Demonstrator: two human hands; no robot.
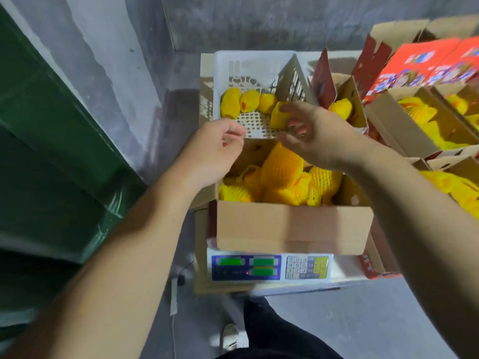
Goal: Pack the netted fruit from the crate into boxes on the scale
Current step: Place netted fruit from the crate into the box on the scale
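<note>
A green wall [51,156] fills the left side, with a strip of bare grey floor [145,81] between it and the packing stack. The left hand [215,149] hovers over the box's far left corner, its fingers [234,133] loosely curled and holding nothing. Just beyond it the white crate [254,66] holds four netted fruit: three in a row against its far wall [239,102], and a fourth [278,114] near the right wall. Most of the crate's perforated bottom lies bare.

The right hand [318,136] reaches across the crate's near edge, fingers spread around that fourth fruit; motion blur hides whether they actually grip it. Below both hands an open box [293,229] sits on the scale [269,268], with netted fruit heaped nearly to its rim; their number cannot be counted. The scale shows three green displays and a keypad.

To the right stand several more open boxes [396,125] with fruit in them, crowded close together, and two red lids [425,63] lean behind.
</note>
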